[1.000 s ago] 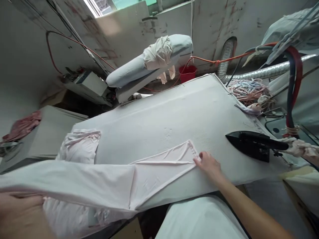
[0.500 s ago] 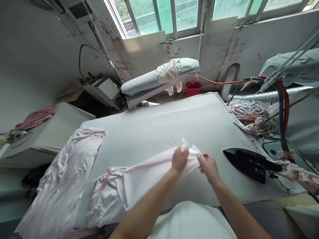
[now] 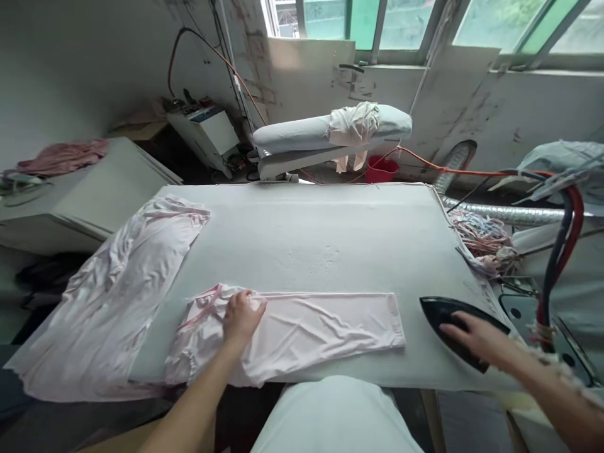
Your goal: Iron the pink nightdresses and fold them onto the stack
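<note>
A pale pink pair of trousers or similar garment (image 3: 325, 324) lies on the padded ironing table (image 3: 302, 236). One leg is spread out to the right with soft creases, and its gathered waist end with a darker pink band is at the left. My left hand (image 3: 243, 319) rests on the cloth beside the gathered part, thumb apart from the fingers. On the right, my right hand (image 3: 474, 336) is closed around the handle of a black iron (image 3: 436, 308). The iron sits on the table, its tip pointing left and away, apart from the leg's hem.
More pale pink garments (image 3: 127, 296) hang over the table's left edge. Behind the table stands a padded sleeve board (image 3: 292, 133) near a red bucket (image 3: 381, 168). Tangled cords (image 3: 479, 236) lie at the right, below thick red and blue hoses (image 3: 569, 236).
The leg, lifted between both hands before, now lies flat on the table. My left hand has moved left to the waist end; my right hand has let go of the cloth and taken the iron.
</note>
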The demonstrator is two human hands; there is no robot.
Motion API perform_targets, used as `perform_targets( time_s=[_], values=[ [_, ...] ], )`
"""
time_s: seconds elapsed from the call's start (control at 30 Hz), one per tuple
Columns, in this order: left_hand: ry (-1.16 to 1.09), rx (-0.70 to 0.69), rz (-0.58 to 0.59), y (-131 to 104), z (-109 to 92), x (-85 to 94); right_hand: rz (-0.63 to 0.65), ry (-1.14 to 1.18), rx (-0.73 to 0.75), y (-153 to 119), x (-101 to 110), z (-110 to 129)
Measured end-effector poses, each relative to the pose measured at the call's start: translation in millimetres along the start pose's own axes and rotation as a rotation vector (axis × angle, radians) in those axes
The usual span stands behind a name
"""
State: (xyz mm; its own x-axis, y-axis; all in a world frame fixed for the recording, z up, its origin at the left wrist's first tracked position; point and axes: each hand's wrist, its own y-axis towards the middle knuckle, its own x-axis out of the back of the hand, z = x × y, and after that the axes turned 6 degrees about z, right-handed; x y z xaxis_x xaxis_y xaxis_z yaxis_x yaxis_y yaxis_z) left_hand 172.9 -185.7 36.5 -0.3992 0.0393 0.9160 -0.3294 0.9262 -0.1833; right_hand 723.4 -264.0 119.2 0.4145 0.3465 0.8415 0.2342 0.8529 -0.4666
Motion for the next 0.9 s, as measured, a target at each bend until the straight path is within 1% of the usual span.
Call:
perform_targets(
  time_s=[0.03,0.07,0.1,0.13,0.2,0.23,0.27,0.3,0.33,0.37,0.4,0.43,0.53,0.57,0.6,0.63,0.67,0.7,0.73,0.77,0.8,0.83,0.87,0.9],
  values=[
    [0.054,0.054,0.041,4,15,2.9,0.054,0.0,0.073,-9,-9,31],
    [0.084,0.088,0.109,5,25,4.5,0.112,-0.002,0.143,-17,-18,66],
    [0.095,0.103,0.179,4,32,5.2,0.166,-0.005,0.206,-23,-29,105],
    [0.094,0.108,0.233,3,35,5.4,0.193,-0.012,0.259,-26,-39,143],
    [0.064,0.108,0.265,1,37,5.1,0.23,-0.004,0.315,-21,-60,213],
    [0.038,0.105,0.259,1,38,4.8,0.24,0.026,0.306,-14,-70,240],
    [0.003,0.103,0.258,1,41,4.3,0.237,0.067,0.269,-5,-78,258],
    [-0.039,0.098,0.262,1,44,3.6,0.222,0.106,0.212,3,-84,267],
    [-0.087,0.088,0.266,1,49,2.4,0.195,0.138,0.141,10,-87,266],
    [-0.138,0.072,0.264,1,54,0.6,0.158,0.157,0.069,16,-88,255],
    [-0.189,0.05,0.262,2,61,-1.6,0.117,0.154,0.003,19,-86,235],
    [-0.239,0.027,0.259,2,67,-4.2,0.084,0.143,-0.056,20,-80,208],
    [-0.339,0.009,0.228,6,82,-11.8,0.005,0.153,-0.233,18,-52,116],
    [-0.372,0.015,0.217,7,83,-13.2,-0.03,0.145,-0.296,17,-41,93],
    [-0.423,0.02,0.197,7,82,-13.7,-0.106,0.118,-0.37,17,-34,78],
    [-0.498,0.021,0.163,5,78,-12.9,-0.219,0.071,-0.416,16,-30,75],
    [-0.596,0.016,0.111,-1,69,-10.7,-0.346,0.012,-0.396,15,-31,82],
    [-0.709,-0.001,0.046,-11,55,-7.1,-0.467,-0.031,-0.296,11,-39,101],
    [-0.823,-0.038,-0.027,-26,36,-2.3,-0.561,-0.044,-0.119,6,-52,128],
    [-0.924,-0.101,-0.093,-45,12,3.3,-0.59,-0.029,0.127,-3,-69,160],
    [-1.004,-0.191,-0.146,-68,-15,9.3,-0.553,0.016,0.391,-15,-89,191],
    [-1.064,-0.326,-0.168,-93,-42,15.3,-0.477,0.071,0.57,-30,-109,217],
    [-1.092,-0.496,-0.162,-117,-68,20.7,-0.418,0.141,0.663,-48,-126,232],
    [-1.079,-0.722,-0.15,-138,-89,25.2,-0.382,0.206,0.677,-67,-138,232]
  ],
)
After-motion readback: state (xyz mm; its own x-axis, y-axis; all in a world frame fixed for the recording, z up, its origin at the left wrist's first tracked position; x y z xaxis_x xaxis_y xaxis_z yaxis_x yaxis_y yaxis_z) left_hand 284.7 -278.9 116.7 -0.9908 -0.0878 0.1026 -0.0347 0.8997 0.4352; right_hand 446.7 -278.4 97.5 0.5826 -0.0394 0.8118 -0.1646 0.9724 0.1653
